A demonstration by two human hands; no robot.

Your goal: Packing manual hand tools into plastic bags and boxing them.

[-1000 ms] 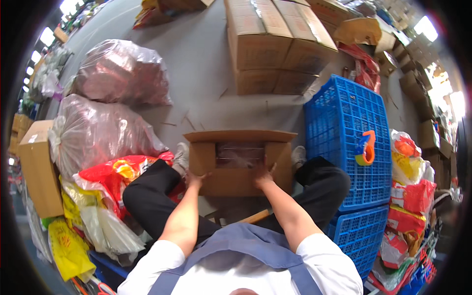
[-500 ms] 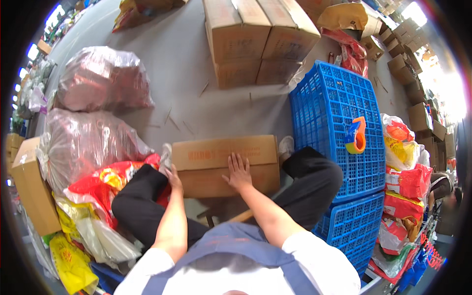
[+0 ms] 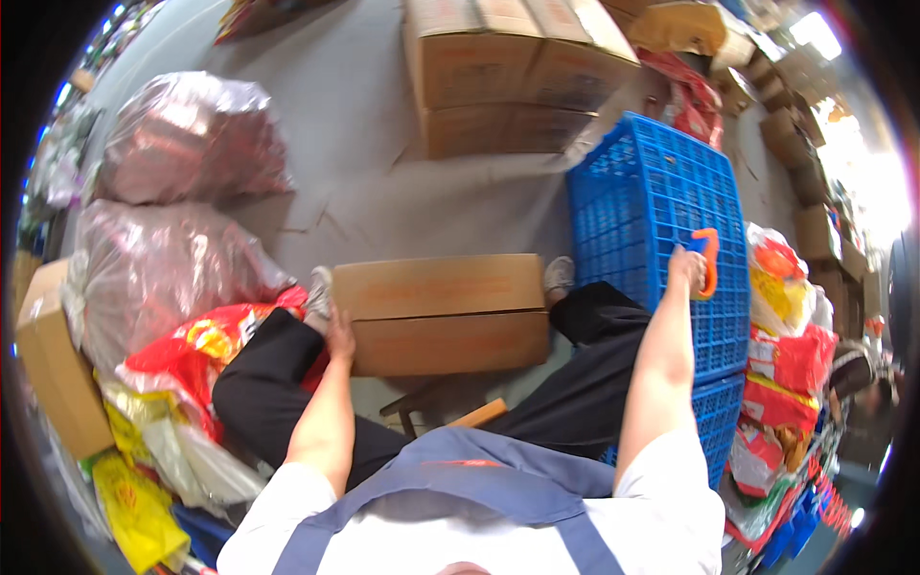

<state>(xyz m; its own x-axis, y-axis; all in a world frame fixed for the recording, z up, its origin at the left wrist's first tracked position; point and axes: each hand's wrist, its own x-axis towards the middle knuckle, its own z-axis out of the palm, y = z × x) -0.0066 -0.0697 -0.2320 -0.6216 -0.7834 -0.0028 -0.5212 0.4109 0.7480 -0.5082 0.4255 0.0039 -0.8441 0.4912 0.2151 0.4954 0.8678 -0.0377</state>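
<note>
A closed brown cardboard box [image 3: 436, 343] lies between my legs, a dark seam running lengthwise across its upper side. My left hand [image 3: 340, 337] rests against the box's left end, fingers extended along it. Off to the right, my right hand [image 3: 686, 270] has its fingers closed around an orange and blue tape dispenser [image 3: 708, 261]. The dispenser is at the top of an upturned-looking blue plastic crate [image 3: 695, 182]; whether it still touches the crate I cannot tell.
Large stacked cartons [image 3: 479, 72] stand ahead. Clear plastic sacks [image 3: 177, 268] and red and yellow bags [image 3: 206, 350] crowd the left, beside another carton [image 3: 59, 359]. A second blue crate [image 3: 719, 422] and packaged goods [image 3: 791, 364] line the right.
My right hand has left the top of the box and moved right to the tape dispenser, taking hold of it. My left hand stays at the box's left end.
</note>
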